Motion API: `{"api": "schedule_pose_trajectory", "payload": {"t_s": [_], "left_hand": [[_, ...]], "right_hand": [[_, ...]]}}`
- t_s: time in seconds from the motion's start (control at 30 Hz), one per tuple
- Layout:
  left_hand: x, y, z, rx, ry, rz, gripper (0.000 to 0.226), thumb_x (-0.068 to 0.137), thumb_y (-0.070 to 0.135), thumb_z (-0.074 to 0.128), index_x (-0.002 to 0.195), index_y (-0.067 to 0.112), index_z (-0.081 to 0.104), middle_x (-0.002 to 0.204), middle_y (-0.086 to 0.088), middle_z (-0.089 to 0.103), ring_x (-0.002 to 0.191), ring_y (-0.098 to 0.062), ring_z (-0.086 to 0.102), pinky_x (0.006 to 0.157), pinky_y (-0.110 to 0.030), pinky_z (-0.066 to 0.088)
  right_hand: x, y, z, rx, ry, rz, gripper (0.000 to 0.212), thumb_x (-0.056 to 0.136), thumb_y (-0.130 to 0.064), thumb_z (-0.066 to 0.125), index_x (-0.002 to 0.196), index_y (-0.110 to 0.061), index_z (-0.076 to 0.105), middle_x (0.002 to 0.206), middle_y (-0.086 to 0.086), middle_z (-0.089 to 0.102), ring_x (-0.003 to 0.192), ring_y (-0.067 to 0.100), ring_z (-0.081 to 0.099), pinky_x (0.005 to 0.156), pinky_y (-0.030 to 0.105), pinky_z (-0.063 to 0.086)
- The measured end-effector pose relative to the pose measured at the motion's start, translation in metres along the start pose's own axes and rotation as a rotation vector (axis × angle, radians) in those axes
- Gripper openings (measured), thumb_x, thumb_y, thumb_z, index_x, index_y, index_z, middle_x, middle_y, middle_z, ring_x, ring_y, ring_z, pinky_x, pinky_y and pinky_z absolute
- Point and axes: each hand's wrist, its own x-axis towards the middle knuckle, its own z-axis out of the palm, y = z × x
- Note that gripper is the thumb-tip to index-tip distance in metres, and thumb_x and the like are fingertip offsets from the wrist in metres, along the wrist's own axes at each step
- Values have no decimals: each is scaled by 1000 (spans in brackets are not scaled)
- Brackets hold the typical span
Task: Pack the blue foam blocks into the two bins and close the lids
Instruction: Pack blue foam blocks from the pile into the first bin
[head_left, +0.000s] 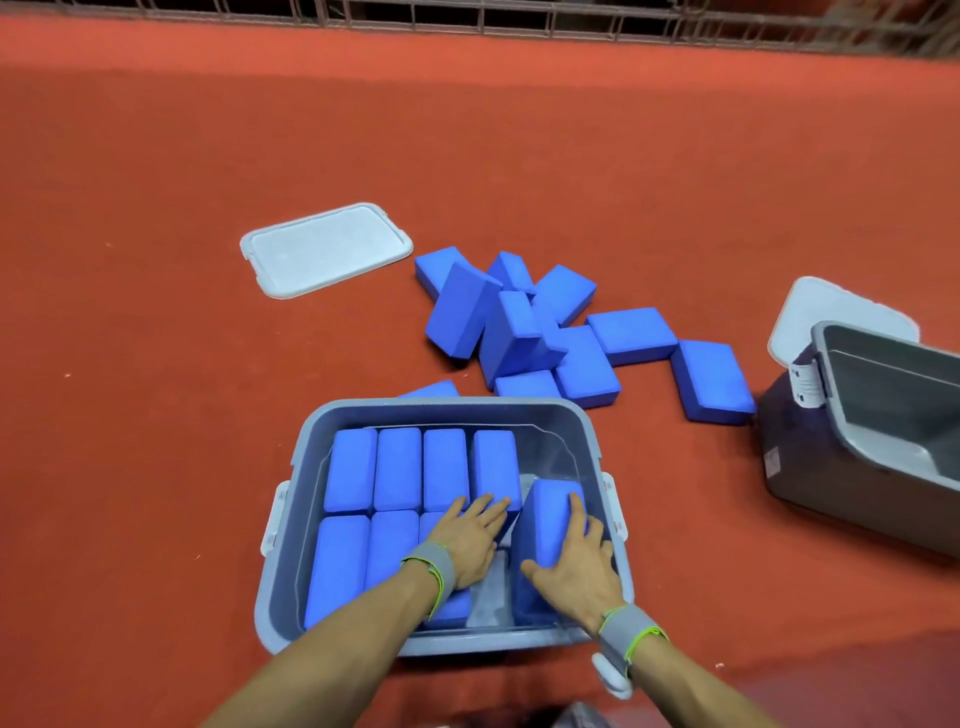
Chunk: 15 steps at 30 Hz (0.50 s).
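Observation:
A grey-blue bin (447, 410) stands on the red floor just in front of me, with several blue foam blocks (397, 467) packed on edge in two rows inside it. My left hand (470, 538) lies flat with straight fingers on the packed blocks near the bin's middle. My right hand (576, 564) holds a tilted blue block (548, 512) in the bin's right end, thumb on its near side and fingers over its top. A loose pile of blue blocks (540, 332) lies on the floor beyond the bin. A second grey bin (878, 415) sits tipped at the right.
One pale lid (324, 249) lies flat on the floor at the back left. Another pale lid (826, 312) shows behind the tipped bin. A metal wire fence (519, 15) runs along the far edge of the red floor.

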Motion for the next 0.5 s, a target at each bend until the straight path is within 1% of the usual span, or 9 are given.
{"api": "schedule_pose_trajectory", "payload": {"t_s": [0.07,0.17,0.27,0.33,0.4,0.47,0.5], "left_hand": [[3,0,-2,-11,20,-21,62,102,25,35,158,10,16,168,2,0,150,-26,11,119,-50,14],[3,-5,-4,-15,49,-4,69,94,19,44,158,12,18,167,3,2,147,-26,15,116,-49,17],[4,-14,-9,-80,95,9,66,90,13,46,155,15,31,166,4,12,145,-26,21,112,-45,21],[5,-21,-11,-201,91,-6,68,86,6,46,152,18,38,165,7,19,143,-24,24,108,-42,23],[5,-31,-10,-378,77,-43,70,83,1,44,151,20,42,163,9,27,144,-20,26,109,-39,25],[6,-38,-10,-563,80,-109,64,88,4,39,151,21,42,158,3,37,145,-21,30,114,-38,27],[5,-39,-10,-640,88,-146,58,95,11,37,151,22,42,155,-1,42,144,-24,34,116,-39,27]], "right_hand": [[-2,-1,-1,-5,-21,-18,118,76,-50,75,159,-26,-6,153,10,20,134,41,35,100,46,46],[-9,-6,0,-31,-30,-71,119,73,-50,75,159,-28,-5,147,7,22,128,38,36,95,45,49],[-13,-14,3,-34,-32,-96,118,72,-50,74,159,-28,-3,145,7,23,125,36,37,96,44,48],[-14,-19,5,-5,-41,-94,118,72,-49,74,158,-28,-2,144,7,24,125,36,38,97,44,47],[-16,-25,9,3,-47,-106,118,71,-49,75,158,-27,-2,142,7,24,123,36,39,95,44,47],[-18,-29,12,-7,-43,-118,119,70,-50,74,158,-26,-2,140,6,24,119,35,40,93,44,49],[-20,-30,13,-16,-40,-125,119,70,-50,73,158,-26,-3,140,6,24,118,35,40,92,44,49]]}}
